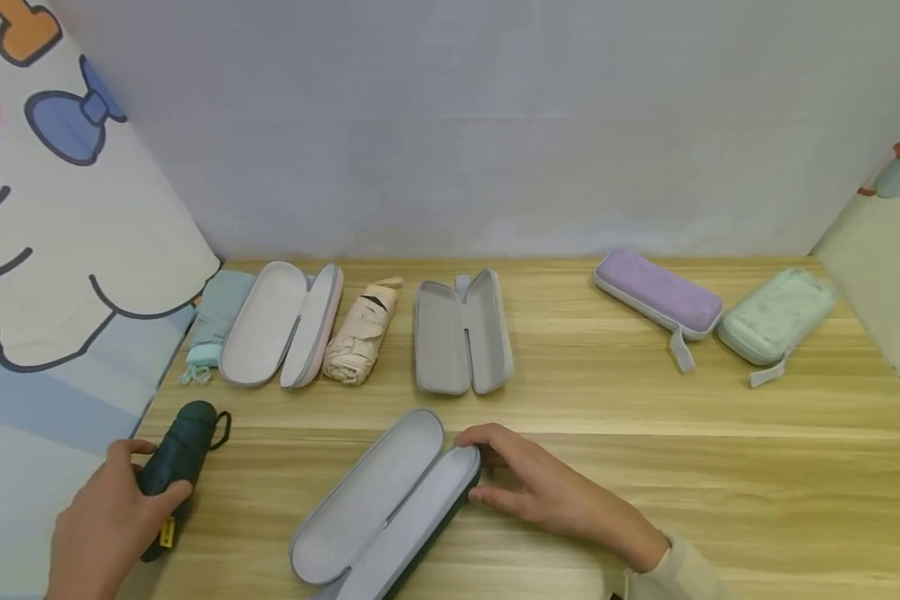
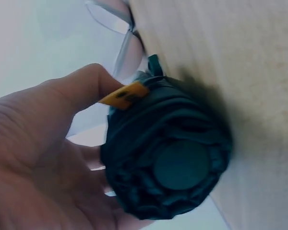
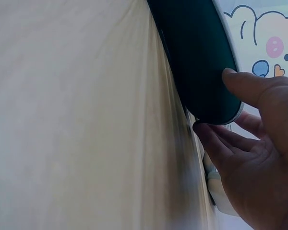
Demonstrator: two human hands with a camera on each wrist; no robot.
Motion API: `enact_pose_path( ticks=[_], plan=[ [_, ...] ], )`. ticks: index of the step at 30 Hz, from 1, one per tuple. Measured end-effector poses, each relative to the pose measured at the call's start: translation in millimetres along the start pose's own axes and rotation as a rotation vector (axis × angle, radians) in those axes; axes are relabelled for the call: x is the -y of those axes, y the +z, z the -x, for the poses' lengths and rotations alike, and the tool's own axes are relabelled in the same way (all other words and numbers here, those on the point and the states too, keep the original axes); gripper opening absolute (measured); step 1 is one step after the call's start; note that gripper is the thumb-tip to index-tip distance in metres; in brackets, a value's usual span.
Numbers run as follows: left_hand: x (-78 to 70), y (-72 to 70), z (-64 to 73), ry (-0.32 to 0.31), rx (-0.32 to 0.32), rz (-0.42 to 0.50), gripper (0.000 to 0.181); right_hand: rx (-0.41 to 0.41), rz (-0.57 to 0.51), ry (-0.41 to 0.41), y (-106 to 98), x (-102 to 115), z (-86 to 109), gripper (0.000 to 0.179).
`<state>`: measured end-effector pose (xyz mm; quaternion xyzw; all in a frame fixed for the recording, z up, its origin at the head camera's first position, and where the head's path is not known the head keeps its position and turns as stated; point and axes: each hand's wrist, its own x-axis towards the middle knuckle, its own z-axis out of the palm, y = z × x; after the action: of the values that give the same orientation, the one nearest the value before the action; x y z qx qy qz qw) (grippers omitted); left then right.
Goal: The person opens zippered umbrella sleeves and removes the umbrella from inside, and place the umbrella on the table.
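At the front left of the table, my left hand [image 1: 105, 517] grips a folded dark green umbrella [image 1: 182, 446], thumb on one side and fingers on the other. A black wrist loop and a yellow tag are on it. In the left wrist view the umbrella's round end [image 2: 181, 164] faces the camera, just by the table surface. My right hand [image 1: 543, 487] pinches the far right end of a long case [image 1: 378, 500] lying open, grey inside. The right wrist view shows the case's dark green shell [image 3: 197, 62] with my thumb on it and fingertips at its end.
Behind stand a grey-blue folded umbrella [image 1: 225, 308], an open pink-shelled case [image 1: 265, 325], a beige folded umbrella [image 1: 360, 336] and an open grey case [image 1: 442, 342]. Closed purple [image 1: 658, 287] and mint [image 1: 777, 315] cases lie at the back right. A grey backdrop [image 1: 495, 125] borders the table.
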<state>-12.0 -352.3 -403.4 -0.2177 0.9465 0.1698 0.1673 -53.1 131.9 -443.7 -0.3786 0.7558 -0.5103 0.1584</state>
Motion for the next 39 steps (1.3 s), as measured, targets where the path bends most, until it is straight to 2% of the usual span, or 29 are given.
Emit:
enact_pose_path(
  ticks=[3,6,8,11,13,15,17,18,20,24,27,28,32,39],
  plan=[
    [1.2,2.1,-2.0,0.01,0.045,-0.013,0.092,0.003,-0.014,0.021,-2,1,0.2,0.049],
    [-2.8,5.8,2.5,0.011,0.024,-0.036,0.088,0.006,-0.028,0.031,-3,2,0.2,0.049],
    [-10.0,8.5,10.0,-0.005,-0.042,-0.055,0.085,0.005,-0.029,0.031,-4,3,0.3,0.049],
    [-25.5,10.4,25.2,0.013,-0.199,-0.068,0.077,-0.002,-0.024,0.033,-6,3,0.9,0.05],
    [-35.9,12.2,35.5,0.106,-0.338,-0.061,0.068,-0.009,-0.015,0.045,-9,3,1.9,0.05],
    [-46.9,14.3,44.5,0.256,-0.443,-0.029,0.057,-0.017,0.002,0.067,-12,4,3.2,0.049],
    [-58.9,17.7,52.2,0.402,-0.462,0.009,0.048,-0.026,0.032,0.08,-15,4,4.3,0.048],
    [-64.8,20.1,55.5,0.457,-0.435,0.022,0.045,-0.031,0.051,0.08,-17,4,4.5,0.048],
    [-77.7,25.4,59.8,0.521,-0.332,0.051,0.042,-0.039,0.086,0.068,-20,5,4.9,0.047],
    [-102.1,38.6,64.3,0.504,-0.066,0.083,0.045,-0.048,0.163,0.038,-26,4,5.8,0.046],
    [-117.5,48.6,64.5,0.472,0.072,0.106,0.047,-0.049,0.248,0.038,-32,4,7.7,0.044],
    [-121.4,51.4,64.5,0.466,0.098,0.109,0.047,-0.048,0.278,0.039,-33,4,8.3,0.043],
    [-131.9,60.3,63.6,0.45,0.134,0.101,0.043,-0.041,0.367,0.055,-41,3,11.8,0.036],
    [-130.0,67.6,62.4,0.428,0.089,0.049,0.027,-0.083,0.489,0.13,-67,-2,21.6,0.032]
  ],
)
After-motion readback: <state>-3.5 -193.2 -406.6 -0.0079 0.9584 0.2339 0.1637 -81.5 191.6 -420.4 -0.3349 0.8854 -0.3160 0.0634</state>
